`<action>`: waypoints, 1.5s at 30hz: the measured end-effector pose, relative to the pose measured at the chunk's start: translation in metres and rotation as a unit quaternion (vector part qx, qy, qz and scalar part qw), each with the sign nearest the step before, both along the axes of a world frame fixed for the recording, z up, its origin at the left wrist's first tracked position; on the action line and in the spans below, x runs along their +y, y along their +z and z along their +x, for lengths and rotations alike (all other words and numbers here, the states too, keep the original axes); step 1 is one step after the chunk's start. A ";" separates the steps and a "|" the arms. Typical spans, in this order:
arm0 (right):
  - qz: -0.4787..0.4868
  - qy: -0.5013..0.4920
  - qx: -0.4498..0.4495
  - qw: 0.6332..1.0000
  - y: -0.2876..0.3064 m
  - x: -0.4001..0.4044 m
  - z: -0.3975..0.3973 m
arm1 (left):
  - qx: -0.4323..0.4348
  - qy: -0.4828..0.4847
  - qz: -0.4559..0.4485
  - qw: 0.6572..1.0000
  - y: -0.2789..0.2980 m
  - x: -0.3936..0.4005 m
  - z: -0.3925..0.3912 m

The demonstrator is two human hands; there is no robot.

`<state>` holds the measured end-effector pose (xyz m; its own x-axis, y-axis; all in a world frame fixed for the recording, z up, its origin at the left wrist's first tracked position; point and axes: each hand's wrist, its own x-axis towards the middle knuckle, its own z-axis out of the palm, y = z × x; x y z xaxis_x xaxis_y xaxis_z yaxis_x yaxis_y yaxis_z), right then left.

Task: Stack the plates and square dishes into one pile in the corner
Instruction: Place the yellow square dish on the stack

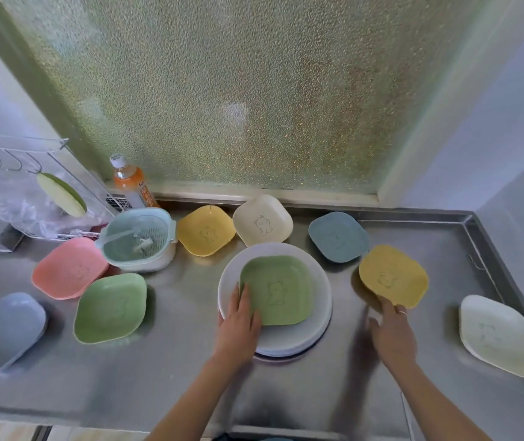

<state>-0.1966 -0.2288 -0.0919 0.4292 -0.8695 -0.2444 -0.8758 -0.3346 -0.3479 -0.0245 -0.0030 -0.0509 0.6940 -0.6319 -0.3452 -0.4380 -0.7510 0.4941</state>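
Blue dish (1,332) at near left: cut off by left edge, blurred. Round plates (318,300) in pile: count unclear, centres hidden under green dish (281,289). Left hand (238,323) covers that dish's near-left corner & pile rim. Right hand (393,334): fingertips blurred at near edge of yellow dish (393,275), grip can't tell. Bottle (131,183) label unreadable. Colander (138,238) contents unclear.

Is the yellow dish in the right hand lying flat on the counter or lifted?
Lifted and tilted. The right hand pinches the near edge of the yellow dish, and a dark shadow on the counter shows beneath its left side.
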 end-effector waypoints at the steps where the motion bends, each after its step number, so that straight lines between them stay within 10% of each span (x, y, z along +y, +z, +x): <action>1: -0.009 0.014 0.012 1.000 -0.001 -0.004 -0.001 | 0.007 0.015 -0.011 1.000 0.001 -0.001 -0.002; 13: -0.104 0.129 0.103 0.981 -0.003 -0.032 -0.005 | 0.074 0.233 -0.166 0.955 0.001 -0.004 -0.018; 20: -0.208 0.180 -0.065 0.959 0.001 -0.034 -0.013 | -0.021 0.393 -0.165 0.904 0.016 -0.015 -0.017; 28: -0.276 0.330 -0.296 0.853 0.066 0.016 0.029 | -0.073 0.341 -0.089 0.933 0.008 -0.028 -0.018; 33: -0.293 0.456 -0.281 0.792 0.063 0.060 0.056 | -0.048 0.370 -0.093 0.923 0.014 -0.028 -0.016; 45: -0.142 0.506 -0.215 0.823 0.035 0.074 0.064 | 0.074 0.381 -0.218 0.895 0.026 -0.020 -0.019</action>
<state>-0.1329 -0.1545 -0.0571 0.9627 -0.0097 0.2705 0.0846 -0.9385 -0.3348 -0.0437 -0.0226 -0.0251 0.9481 -0.0908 -0.3046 0.2143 -0.5251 0.8236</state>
